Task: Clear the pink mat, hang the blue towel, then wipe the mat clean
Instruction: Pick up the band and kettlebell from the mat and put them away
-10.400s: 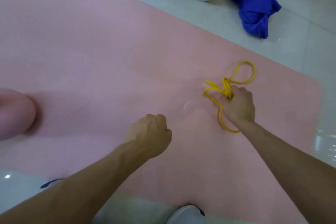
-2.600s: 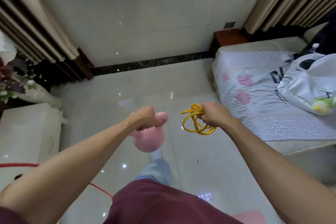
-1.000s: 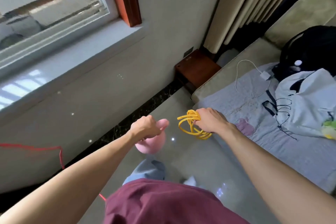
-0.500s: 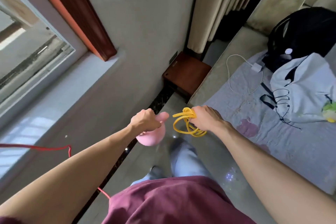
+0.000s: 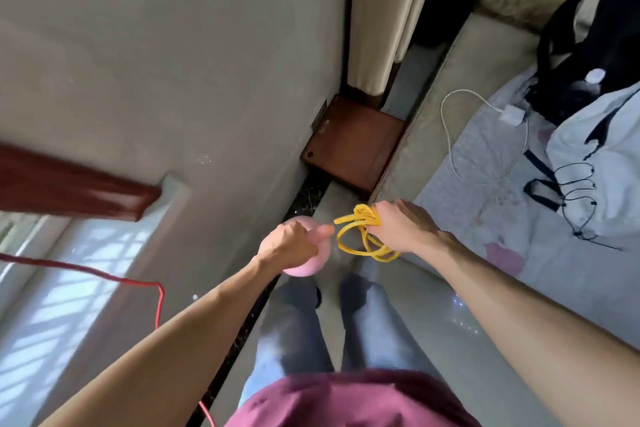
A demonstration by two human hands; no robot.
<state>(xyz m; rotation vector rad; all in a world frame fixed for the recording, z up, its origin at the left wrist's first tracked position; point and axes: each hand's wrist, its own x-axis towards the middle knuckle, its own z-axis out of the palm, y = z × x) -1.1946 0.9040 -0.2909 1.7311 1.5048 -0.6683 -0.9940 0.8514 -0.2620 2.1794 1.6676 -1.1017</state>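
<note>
My left hand [image 5: 289, 242] grips the handle of a pink kettlebell [image 5: 308, 265], which hangs below my fist. My right hand [image 5: 403, 227] holds a bunched yellow rope [image 5: 360, 236]; its loops dangle under my fingers. Both hands are out in front of me at waist height, a short gap apart, above the glossy floor [image 5: 433, 308]. The pink mat and the blue towel are out of view.
A wall with a window [image 5: 72, 263] and a red cord [image 5: 104, 276] is on the left. A small brown wooden table [image 5: 356, 146] stands in the corner by the curtains [image 5: 388, 10]. On the right is a bed [image 5: 519, 218] with a white cable, a black bag and a white bag.
The view has swung further left and tilted; the corner table and bed edge are nearer. Both hands keep their hold on the kettlebell and the rope.
</note>
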